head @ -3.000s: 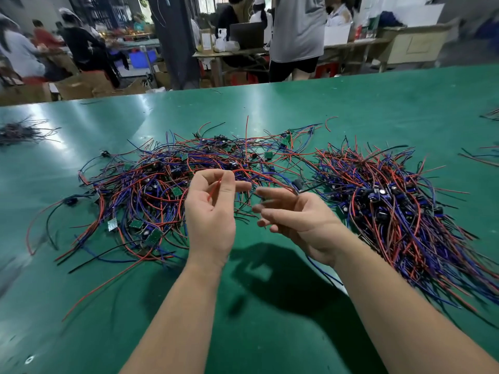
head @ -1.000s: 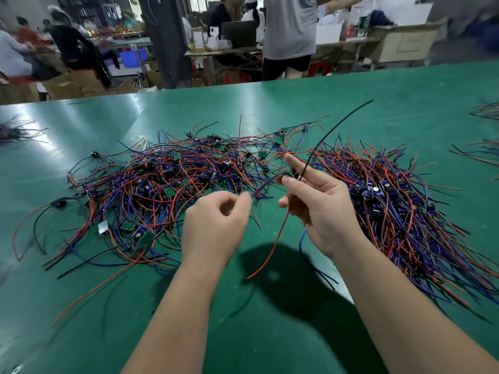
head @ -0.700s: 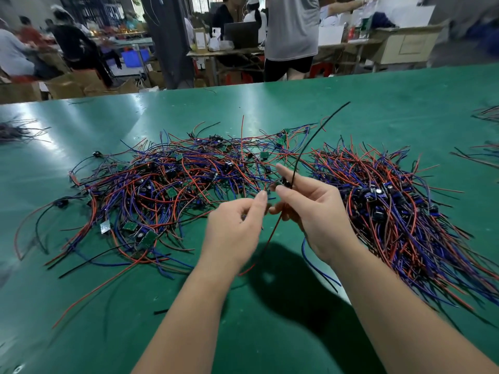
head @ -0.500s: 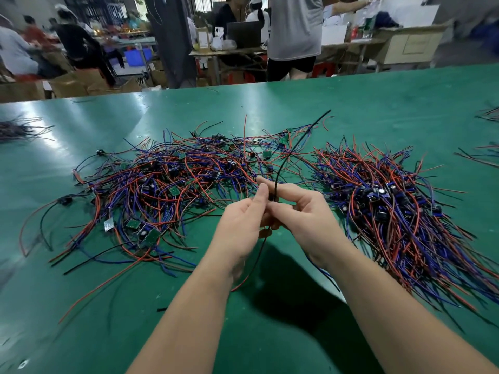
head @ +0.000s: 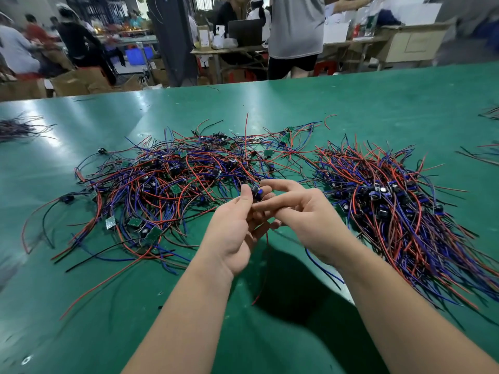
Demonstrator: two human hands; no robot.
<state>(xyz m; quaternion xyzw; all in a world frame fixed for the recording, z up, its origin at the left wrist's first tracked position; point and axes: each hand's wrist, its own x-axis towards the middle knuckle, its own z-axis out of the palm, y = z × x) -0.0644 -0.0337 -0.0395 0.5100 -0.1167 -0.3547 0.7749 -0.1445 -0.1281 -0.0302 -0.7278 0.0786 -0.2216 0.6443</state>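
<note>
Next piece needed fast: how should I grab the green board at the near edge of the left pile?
Pinch the green board itself by its side edges, coming from above on the near side: it sits on the open fringe of the pile, and the wires behind it are tangled, so pulling those would likely snag.

The small blocky component [head: 256, 192] I hold is black and blue, its thin wire [head: 267, 240] red. The ten o'clock wire heap [head: 172, 182] and two o'clock wire heap [head: 391, 201] mix red, blue and black on my green table mat [head: 351, 109].
</note>
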